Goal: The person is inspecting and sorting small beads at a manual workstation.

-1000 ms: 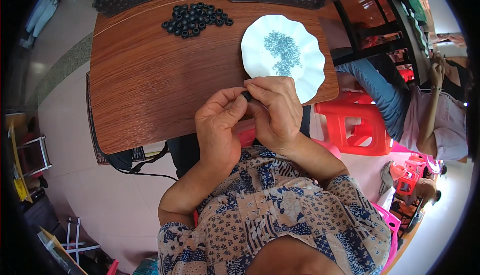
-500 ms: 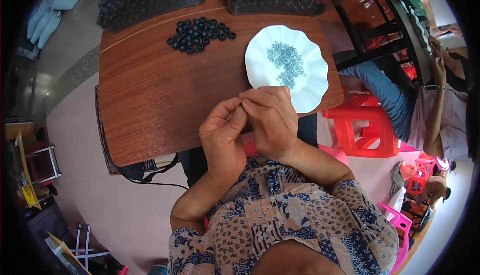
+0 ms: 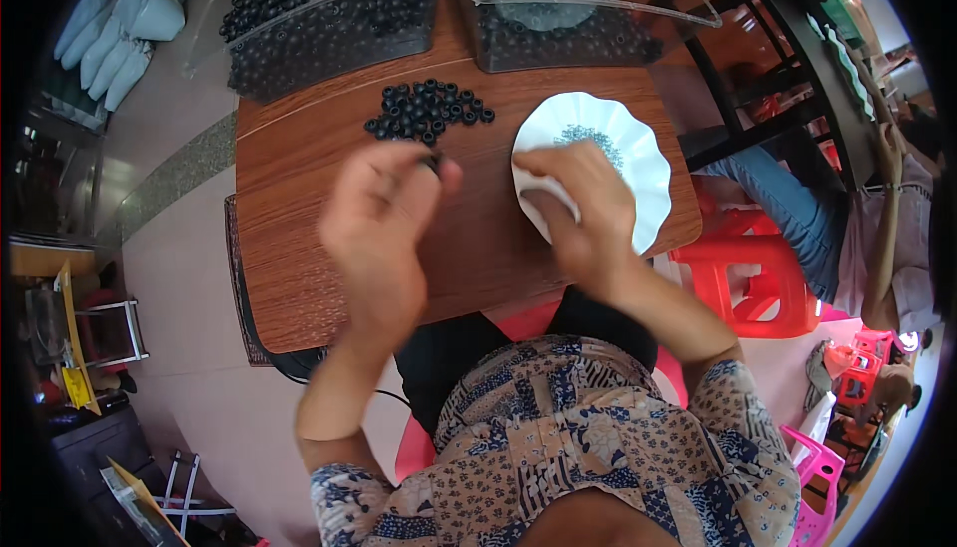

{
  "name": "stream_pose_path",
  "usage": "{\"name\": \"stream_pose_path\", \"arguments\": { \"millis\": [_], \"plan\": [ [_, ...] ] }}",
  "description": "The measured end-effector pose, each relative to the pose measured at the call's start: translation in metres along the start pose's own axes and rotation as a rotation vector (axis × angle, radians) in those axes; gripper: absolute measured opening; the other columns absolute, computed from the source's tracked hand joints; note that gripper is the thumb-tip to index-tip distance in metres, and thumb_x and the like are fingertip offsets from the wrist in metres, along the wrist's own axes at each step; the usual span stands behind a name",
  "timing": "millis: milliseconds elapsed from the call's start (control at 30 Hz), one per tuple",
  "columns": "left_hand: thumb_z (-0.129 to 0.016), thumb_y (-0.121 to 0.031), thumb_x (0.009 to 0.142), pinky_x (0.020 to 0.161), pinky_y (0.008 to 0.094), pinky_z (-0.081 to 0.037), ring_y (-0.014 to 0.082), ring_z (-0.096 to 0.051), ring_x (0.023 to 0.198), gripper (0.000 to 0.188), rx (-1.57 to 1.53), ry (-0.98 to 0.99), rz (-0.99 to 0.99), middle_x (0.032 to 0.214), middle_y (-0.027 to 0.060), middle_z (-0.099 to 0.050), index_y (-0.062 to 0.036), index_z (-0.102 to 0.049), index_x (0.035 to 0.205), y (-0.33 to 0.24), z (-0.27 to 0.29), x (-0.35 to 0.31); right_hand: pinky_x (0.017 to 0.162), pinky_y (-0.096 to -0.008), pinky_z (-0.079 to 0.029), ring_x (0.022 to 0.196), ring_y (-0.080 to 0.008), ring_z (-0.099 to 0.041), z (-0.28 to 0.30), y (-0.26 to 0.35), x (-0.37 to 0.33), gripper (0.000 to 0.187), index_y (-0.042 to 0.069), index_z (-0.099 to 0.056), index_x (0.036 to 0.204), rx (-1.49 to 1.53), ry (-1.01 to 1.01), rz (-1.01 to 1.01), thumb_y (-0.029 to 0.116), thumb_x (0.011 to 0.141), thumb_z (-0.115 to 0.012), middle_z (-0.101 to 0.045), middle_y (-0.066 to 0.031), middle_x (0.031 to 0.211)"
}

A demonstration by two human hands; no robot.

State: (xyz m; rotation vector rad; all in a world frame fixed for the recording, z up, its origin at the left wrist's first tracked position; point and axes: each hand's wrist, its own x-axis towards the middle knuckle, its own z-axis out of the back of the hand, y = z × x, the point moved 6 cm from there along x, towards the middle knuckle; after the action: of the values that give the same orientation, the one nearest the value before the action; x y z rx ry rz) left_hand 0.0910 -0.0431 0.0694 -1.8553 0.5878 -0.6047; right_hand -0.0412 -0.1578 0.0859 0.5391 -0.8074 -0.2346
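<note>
Over the left-middle of the wooden table, my left hand (image 3: 384,213) is smeared by motion, its fingers pinched around a small black bead (image 3: 431,160). Just beyond those fingers lies a loose pile of black beads (image 3: 424,109) with holes. My right hand (image 3: 593,208) hovers over the near left part of a white scalloped plate (image 3: 646,173), thumb and forefinger apart, with nothing visible between them. Tiny clear pieces (image 3: 590,138) are heaped on the plate, partly hidden by my right hand.
Two clear bins full of black beads, a left bin (image 3: 339,59) and a right bin (image 3: 568,44), stand along the table's far edge. A red plastic stool (image 3: 758,283) is to the right, near a seated person in jeans (image 3: 788,198). White bags (image 3: 125,39) lie far left.
My hands were together at the near side of the table. They have parted: the left moved toward the bead pile, the right over the plate. The view has shifted slightly.
</note>
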Motion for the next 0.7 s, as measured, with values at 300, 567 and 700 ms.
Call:
{"name": "stream_pose_path", "arguments": {
  "millis": [300,567,700],
  "plan": [
    [-0.068,-0.016,0.079,0.073,0.0287,-0.048,0.0162,-0.062,0.077,0.023,1.016,-0.206,-0.609,0.083,0.0073,-0.066,-0.0026,-0.064,0.097,-0.071,0.039,0.178,0.079,-0.0407,-0.042,0.087,-0.03,-0.057,-0.061,-0.076,0.055,0.018,0.002,-0.064,0.085,-0.346,0.357,-0.068,0.004,0.068,-0.071,-0.063,-0.0112,0.081],
    [-0.066,-0.023,0.079,0.08,0.0387,-0.047,0.0309,-0.062,0.091,0.03,1.653,-0.321,-0.681,0.1,0.013,-0.066,-0.0062,-0.065,0.103,-0.05,0.056,0.214,0.079,-0.0406,-0.039,0.089,-0.0309,-0.055,-0.089,-0.079,0.055,0.017,0.004,-0.06,0.082,-0.523,0.463,-0.008,0.004,0.068,-0.07,-0.061,-0.0124,0.084],
    [-0.065,-0.011,0.079,0.083,0.0351,-0.047,0.0261,-0.061,0.088,0.023,1.274,-0.278,-1.022,0.097,0.0105,-0.065,-0.0042,-0.065,0.101,-0.061,0.034,0.134,0.077,-0.0428,-0.04,0.087,-0.0333,-0.055,-0.083,-0.078,0.051,0.016,0.004,-0.059,0.08,-0.472,0.431,0.029,0.001,0.068,-0.068,-0.06,-0.0142,0.08]
  ]
}}
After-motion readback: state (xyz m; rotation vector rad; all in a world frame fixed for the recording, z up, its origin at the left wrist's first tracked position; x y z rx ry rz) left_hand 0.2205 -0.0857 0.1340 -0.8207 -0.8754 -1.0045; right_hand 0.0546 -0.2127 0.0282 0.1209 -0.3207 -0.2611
